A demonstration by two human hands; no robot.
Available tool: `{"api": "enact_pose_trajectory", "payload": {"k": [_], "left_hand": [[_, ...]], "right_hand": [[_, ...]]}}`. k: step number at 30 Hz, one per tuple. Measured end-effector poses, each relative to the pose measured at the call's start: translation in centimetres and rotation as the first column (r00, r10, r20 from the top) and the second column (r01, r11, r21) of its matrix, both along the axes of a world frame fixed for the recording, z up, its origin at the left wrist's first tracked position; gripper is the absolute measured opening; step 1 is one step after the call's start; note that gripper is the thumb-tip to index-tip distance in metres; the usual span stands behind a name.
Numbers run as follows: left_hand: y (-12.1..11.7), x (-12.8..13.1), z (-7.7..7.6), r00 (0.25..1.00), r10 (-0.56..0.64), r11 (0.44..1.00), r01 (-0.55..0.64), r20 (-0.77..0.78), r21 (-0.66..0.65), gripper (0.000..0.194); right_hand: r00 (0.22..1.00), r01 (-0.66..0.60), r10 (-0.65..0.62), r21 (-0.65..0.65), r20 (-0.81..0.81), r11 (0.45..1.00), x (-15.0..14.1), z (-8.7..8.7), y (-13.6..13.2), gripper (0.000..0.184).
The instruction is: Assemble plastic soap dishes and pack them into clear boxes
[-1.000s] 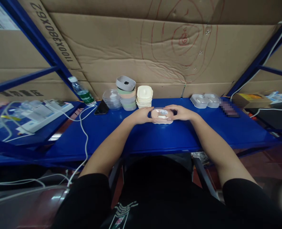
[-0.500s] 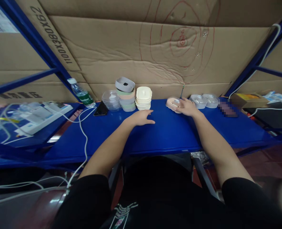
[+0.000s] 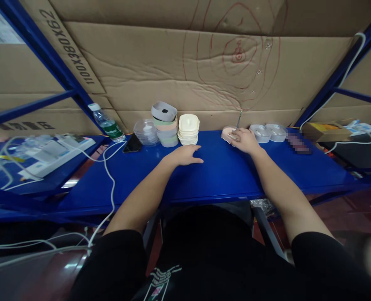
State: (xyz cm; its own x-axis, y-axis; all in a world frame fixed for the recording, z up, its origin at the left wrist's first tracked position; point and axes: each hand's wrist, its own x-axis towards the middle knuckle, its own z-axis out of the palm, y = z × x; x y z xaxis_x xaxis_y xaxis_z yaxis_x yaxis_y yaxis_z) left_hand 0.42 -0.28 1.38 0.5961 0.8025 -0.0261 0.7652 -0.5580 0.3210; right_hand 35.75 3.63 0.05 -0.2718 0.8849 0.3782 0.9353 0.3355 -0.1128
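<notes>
My right hand (image 3: 245, 141) is closed over the top of a small pale-pink container (image 3: 227, 133) at the back of the blue table, partly hiding it. My left hand (image 3: 187, 155) rests with thumb and fingers apart, holding nothing. Just behind it stands a stack of cream square lids (image 3: 189, 127). To the left of that rises a stack of grey, green and peach bowls (image 3: 166, 125), its tilted grey top piece showing a dark square opening. Clear plastic lids or bowls (image 3: 146, 131) are nested beside them. Two clear-topped containers (image 3: 261, 133) sit right of my right hand.
A water bottle (image 3: 107, 123) leans at the back left, beside a black phone (image 3: 132, 144). A white cable (image 3: 109, 175) crosses the table's left part. Blue metal posts and a cardboard wall (image 3: 148, 62) enclose the back. An open cardboard box (image 3: 328, 131) lies far right.
My right hand and the pink container have shifted slightly, the container a little to the right. My left hand keeps its place.
</notes>
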Motion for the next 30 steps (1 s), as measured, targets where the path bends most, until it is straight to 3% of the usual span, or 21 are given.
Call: {"api": "enact_pose_trajectory", "payload": {"k": [7, 18, 30], "left_hand": [[0.0, 0.0, -0.1, 1.000, -0.003, 1.000, 0.004, -0.028, 0.011, 0.090], [0.1, -0.1, -0.3, 0.999, -0.017, 0.999, 0.018, -0.035, 0.030, 0.089], [0.2, -0.2, -0.3, 0.999, -0.022, 0.999, 0.023, -0.031, 0.027, 0.089]], "right_hand": [[0.997, 0.077, -0.077, -0.032, 0.002, 0.996, 0.2, -0.3, -0.1, 0.058], [0.944, 0.331, -0.330, -0.064, 0.026, 0.942, -0.2, -0.1, -0.5, 0.072], [0.954, 0.298, -0.298, -0.002, -0.041, 0.955, 0.1, -1.0, 0.1, 0.075]]}}
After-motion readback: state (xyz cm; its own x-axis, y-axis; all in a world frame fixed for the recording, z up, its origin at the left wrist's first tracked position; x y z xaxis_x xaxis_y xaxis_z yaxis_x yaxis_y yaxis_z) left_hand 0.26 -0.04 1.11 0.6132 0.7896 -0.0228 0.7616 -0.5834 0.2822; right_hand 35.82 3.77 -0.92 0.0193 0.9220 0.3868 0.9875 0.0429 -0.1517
